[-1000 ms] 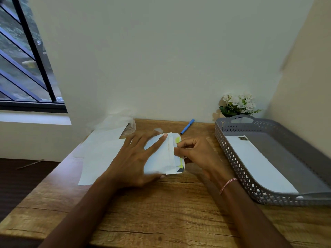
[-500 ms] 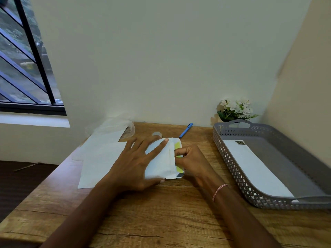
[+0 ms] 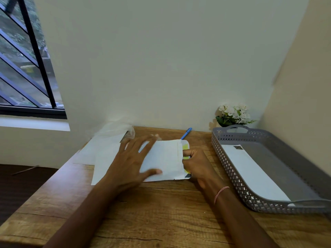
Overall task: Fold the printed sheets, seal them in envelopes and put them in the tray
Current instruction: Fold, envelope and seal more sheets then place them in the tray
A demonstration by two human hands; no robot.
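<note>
I'm sliding flat left fingers (image 3: 136,147) toward nine o'clock; right fingers (image 3: 188,152) are pinching the sheet (image 3: 186,146) deeper into the envelope (image 3: 166,158).

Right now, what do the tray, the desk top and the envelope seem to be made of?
Tray: grey plastic by the look, matt, moulded walls pierced in a diamond lattice. Desk top: wood or wood-look laminate, I cannot tell which; brown grain lines, low sheen. Envelope: thin white paper, matt, with a soft seam ridge near its right end.
</note>
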